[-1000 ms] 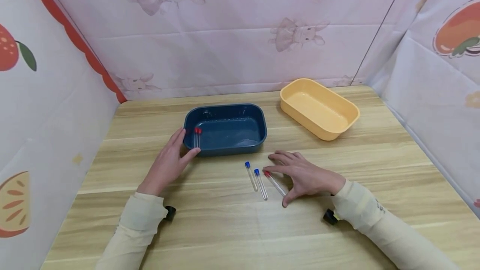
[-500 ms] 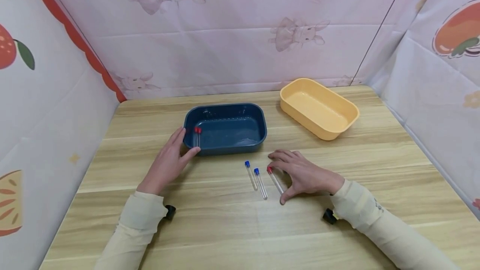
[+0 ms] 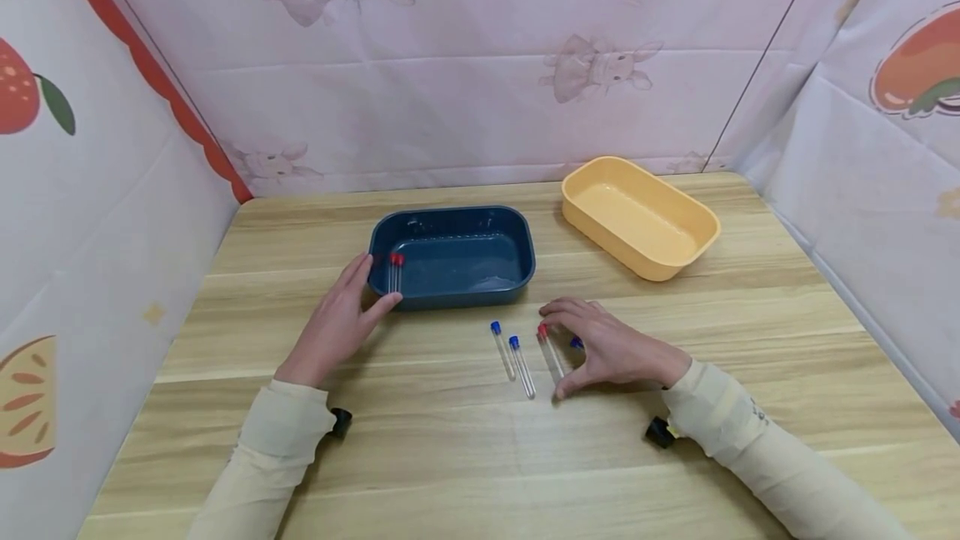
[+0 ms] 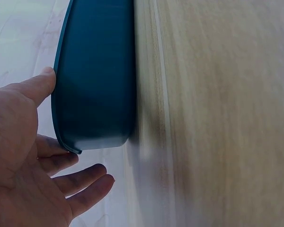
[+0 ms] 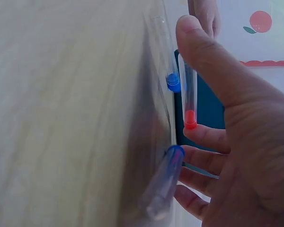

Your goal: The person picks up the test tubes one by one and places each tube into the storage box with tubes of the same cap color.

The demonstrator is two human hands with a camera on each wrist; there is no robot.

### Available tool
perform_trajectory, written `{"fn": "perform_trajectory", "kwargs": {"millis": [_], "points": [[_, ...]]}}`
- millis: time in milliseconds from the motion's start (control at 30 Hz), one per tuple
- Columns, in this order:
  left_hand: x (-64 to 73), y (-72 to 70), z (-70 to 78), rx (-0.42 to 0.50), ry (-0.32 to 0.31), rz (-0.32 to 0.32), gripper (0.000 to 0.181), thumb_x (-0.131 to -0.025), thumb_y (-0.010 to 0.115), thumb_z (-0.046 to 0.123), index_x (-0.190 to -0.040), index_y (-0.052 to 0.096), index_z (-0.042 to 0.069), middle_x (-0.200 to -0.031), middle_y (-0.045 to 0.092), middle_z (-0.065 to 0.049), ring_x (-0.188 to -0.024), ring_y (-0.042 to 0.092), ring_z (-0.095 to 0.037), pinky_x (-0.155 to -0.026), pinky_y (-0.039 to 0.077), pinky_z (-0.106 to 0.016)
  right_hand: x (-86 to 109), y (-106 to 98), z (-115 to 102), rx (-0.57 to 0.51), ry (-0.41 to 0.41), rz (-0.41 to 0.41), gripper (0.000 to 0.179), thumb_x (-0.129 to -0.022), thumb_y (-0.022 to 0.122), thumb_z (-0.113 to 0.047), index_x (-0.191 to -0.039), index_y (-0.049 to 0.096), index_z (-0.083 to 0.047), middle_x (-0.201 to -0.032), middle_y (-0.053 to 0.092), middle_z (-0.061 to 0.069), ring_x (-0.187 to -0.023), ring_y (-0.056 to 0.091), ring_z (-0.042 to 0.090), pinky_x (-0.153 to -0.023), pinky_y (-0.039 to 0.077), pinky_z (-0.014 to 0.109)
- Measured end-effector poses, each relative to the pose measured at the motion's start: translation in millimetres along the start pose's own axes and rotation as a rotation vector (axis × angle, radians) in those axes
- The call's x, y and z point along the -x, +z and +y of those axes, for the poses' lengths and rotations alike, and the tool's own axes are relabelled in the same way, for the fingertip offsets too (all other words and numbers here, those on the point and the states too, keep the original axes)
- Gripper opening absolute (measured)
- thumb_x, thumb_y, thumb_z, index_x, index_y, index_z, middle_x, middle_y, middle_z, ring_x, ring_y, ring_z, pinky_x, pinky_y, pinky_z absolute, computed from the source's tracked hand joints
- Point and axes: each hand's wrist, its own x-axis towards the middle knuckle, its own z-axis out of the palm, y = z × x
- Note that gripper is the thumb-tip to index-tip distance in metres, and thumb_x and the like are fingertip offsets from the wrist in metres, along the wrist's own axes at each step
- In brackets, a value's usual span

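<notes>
My right hand (image 3: 611, 347) pinches a red-capped test tube (image 5: 190, 90), thumb at its bottom end and a fingertip at the cap. Underneath this hand lies a blue-capped tube (image 5: 163, 182), mostly hidden in the head view except for its blue cap (image 3: 576, 342). Two more blue-capped tubes, the left one (image 3: 502, 352) and the right one (image 3: 522, 369), lie on the table to the left. My left hand (image 3: 337, 327) touches the near left corner of a dark blue bin (image 3: 465, 300), thumb and fingers spread along its rim. Red-capped tubes (image 3: 396, 273) lean inside that bin's left end.
A yellow bin (image 3: 637, 244) stands at the back right of the wooden table (image 3: 450, 457). Printed cloth walls (image 3: 450, 107) enclose the table at the back and both sides.
My right hand has drawn the red-capped tube slightly away from me and raised it, turning it a little. A blue cap now shows beneath the hand. My left hand stays at the bin.
</notes>
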Motion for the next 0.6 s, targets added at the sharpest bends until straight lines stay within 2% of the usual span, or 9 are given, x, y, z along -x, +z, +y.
{"fn": "perform_trajectory", "kwargs": {"millis": [233, 367, 600], "points": [[-0.5, 0.9, -0.7, -0.005, -0.01, -0.009, 0.09, -0.084, 0.042, 0.068, -0.15, 0.015, 0.013, -0.155, 0.009, -0.006, -0.137, 0.018, -0.033, -0.103, 0.024, -0.057, -0.5, -3.3, -2.4, -0.021, 0.008, 0.008, 0.095, -0.061, 0.075, -0.064, -0.134, 0.046, -0.011, -0.139, 0.04, 0.002, -0.128, 0.032, 0.015, -0.104, 0.03, 0.042], [-0.7, 1.3, -2.0, -0.007, -0.013, -0.013, 0.09, -0.085, 0.043, 0.067, -0.15, 0.014, 0.013, -0.155, 0.008, -0.005, -0.137, 0.018, -0.033, -0.103, 0.024, -0.058, -0.3, -8.1, -6.0, -0.015, 0.045, 0.015, 0.097, -0.06, 0.075, -0.065, -0.136, 0.044, -0.013, -0.14, 0.04, 0.001, -0.128, 0.033, 0.014, -0.104, 0.031, 0.04], [-2.1, 2.4, -2.0, -0.004, -0.007, 0.0, 0.086, -0.087, 0.049, 0.06, -0.15, 0.016, 0.011, -0.155, 0.011, -0.007, -0.137, 0.019, -0.034, -0.102, 0.025, -0.059, -5.0, -27.8, -10.9, -0.028, 0.04, 0.06, 0.094, -0.061, 0.077, -0.061, -0.136, 0.045, -0.014, -0.141, 0.04, 0.003, -0.128, 0.036, 0.019, -0.101, 0.035, 0.045]]}}
